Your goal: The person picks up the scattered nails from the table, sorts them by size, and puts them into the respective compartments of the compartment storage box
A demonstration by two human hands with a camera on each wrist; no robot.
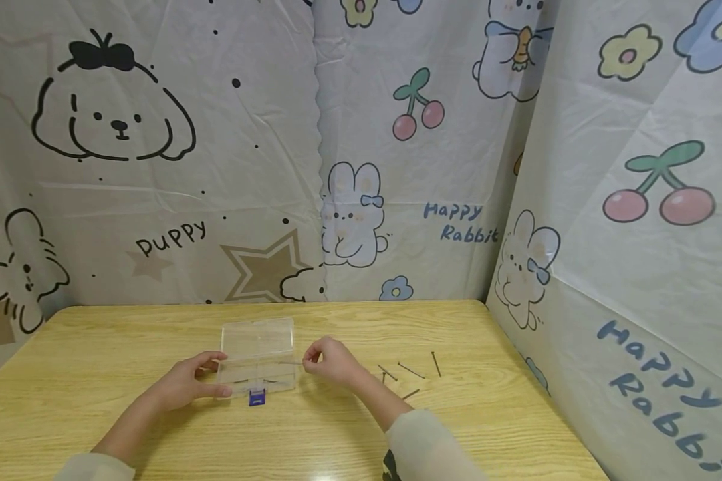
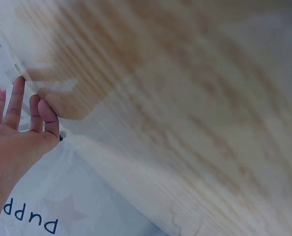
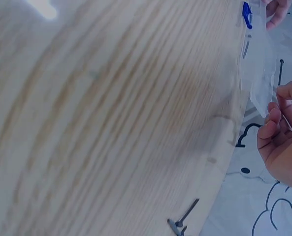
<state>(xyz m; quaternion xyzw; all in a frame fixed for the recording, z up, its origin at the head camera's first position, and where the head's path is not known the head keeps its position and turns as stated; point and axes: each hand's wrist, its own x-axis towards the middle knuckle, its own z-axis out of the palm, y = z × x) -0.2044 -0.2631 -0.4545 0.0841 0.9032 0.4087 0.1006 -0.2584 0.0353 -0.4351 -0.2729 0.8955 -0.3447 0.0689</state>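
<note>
A clear plastic box (image 1: 256, 386) stands on the table with its lid (image 1: 257, 338) raised at the back and a blue latch (image 1: 257, 397) at its front. Small dark nails (image 1: 239, 383) lie in its front part. My left hand (image 1: 186, 382) holds the box by its left side, thumb at the front corner and fingers farther back. At the box's right side, my right hand (image 1: 332, 361) pinches a thin nail (image 1: 290, 363) between thumb and fingertips. The nail points left over the box. In the right wrist view the nail (image 3: 280, 73) sticks out past the fingertips.
Several loose nails (image 1: 412, 370) lie on the wooden table (image 1: 313, 441), right of the right hand; one (image 1: 436, 364) lies apart at the far right. Printed cloth (image 1: 265, 133) hangs behind the table and along its right side.
</note>
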